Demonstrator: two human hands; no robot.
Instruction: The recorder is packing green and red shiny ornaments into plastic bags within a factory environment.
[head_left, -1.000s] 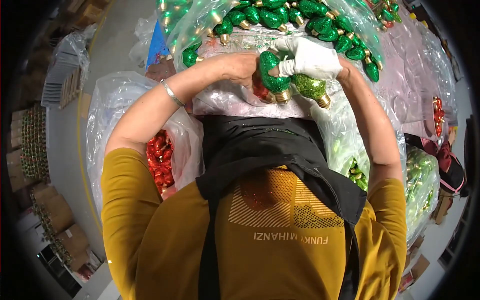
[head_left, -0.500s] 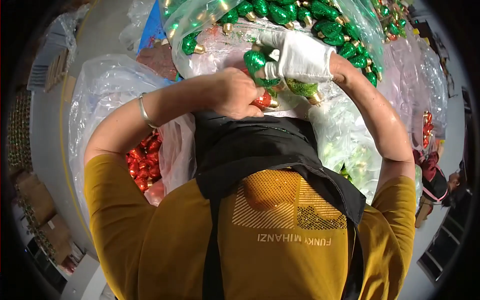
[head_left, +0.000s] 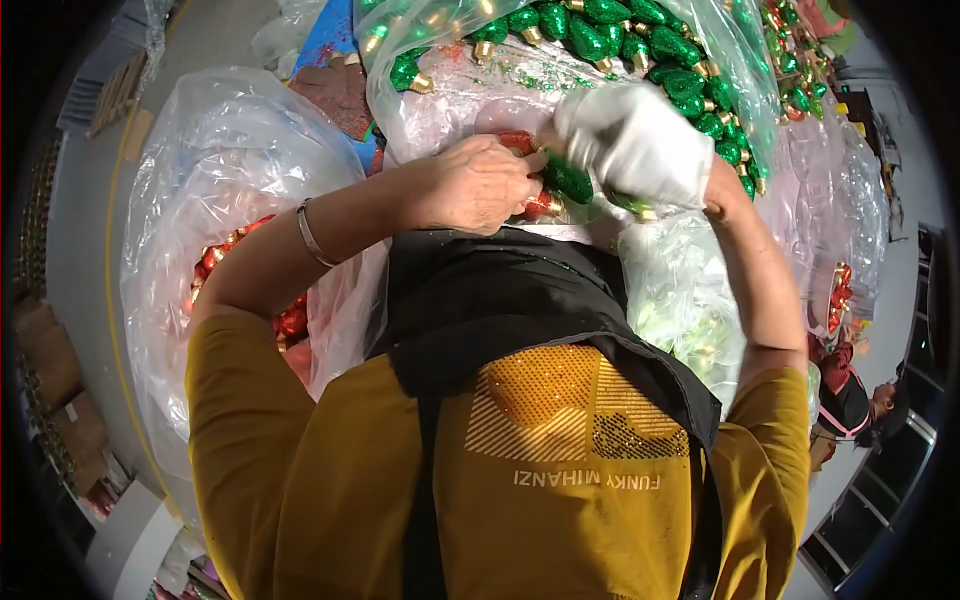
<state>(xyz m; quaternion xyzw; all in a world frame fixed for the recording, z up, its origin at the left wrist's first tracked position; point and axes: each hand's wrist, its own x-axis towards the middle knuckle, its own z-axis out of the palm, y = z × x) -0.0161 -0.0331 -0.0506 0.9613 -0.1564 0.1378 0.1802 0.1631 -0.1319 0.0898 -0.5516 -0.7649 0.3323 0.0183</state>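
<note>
My bare left hand, with a bracelet at the wrist, has its fingers pinched together over the tabletop; what they grip is hidden. Red bulb-shaped ornaments with gold caps lie under and beside its fingertips. My right hand, in a white glove, is smeared by motion. Between the two hands is a glittery green bulb ornament, close to the gloved fingers; whether they hold it is unclear. Beneath the right palm shows a lime-green ornament with a gold cap.
Many green bulb ornaments lie in clear plastic along the far side of the table. A clear bag with red ornaments stands at my left, another bag with pale green contents at my right. Far right, a person is partly visible.
The right hand has shifted right and slightly nearer me. Two green ornaments showed by its fingers before; one shows now. The left fingers have drawn together, and the head view has shifted somewhat.
</note>
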